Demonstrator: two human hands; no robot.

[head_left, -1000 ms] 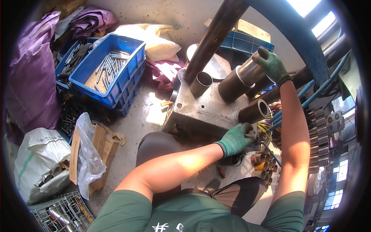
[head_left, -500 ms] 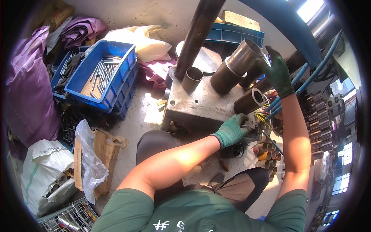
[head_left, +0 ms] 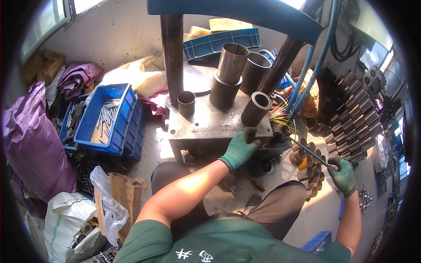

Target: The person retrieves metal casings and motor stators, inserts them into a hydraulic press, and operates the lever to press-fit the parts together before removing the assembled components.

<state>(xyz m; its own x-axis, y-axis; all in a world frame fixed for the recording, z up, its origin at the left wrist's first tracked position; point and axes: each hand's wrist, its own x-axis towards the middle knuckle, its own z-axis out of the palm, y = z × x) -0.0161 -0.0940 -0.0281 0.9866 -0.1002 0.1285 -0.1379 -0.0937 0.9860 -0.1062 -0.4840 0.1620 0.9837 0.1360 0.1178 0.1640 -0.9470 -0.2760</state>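
My right hand [head_left: 343, 176], in a green glove, is closed round the end of a thin dark lever rod [head_left: 309, 151], which slants up to the right corner of the steel press table [head_left: 206, 125]. At the table's front edge rests my gloved left hand [head_left: 240, 149], its fingers apart and holding nothing. Just beyond those fingers stands a thick-walled dark tube [head_left: 255, 110]. Near the table's middle, a shiny metal sleeve [head_left: 233, 63] sits upright on a wider dark cylinder [head_left: 223, 92]. A short tube [head_left: 186, 104] is at the left, and a larger dark tube [head_left: 255, 72] stands behind.
Two dark columns, one a left post [head_left: 172, 57], carry a blue crossbeam [head_left: 237, 15] overhead. Blue hoses [head_left: 313, 83] and coloured wires hang at right. Tubes [head_left: 309, 171] lie stacked by my right knee, more beyond. A blue crate [head_left: 105, 122] of metal pins stands left.
My right hand has come down from beside the shiny sleeve to the lever rod and gripped it. The sleeve now stands upright on the cylinder. My left hand stays at the table edge; the view has turned.
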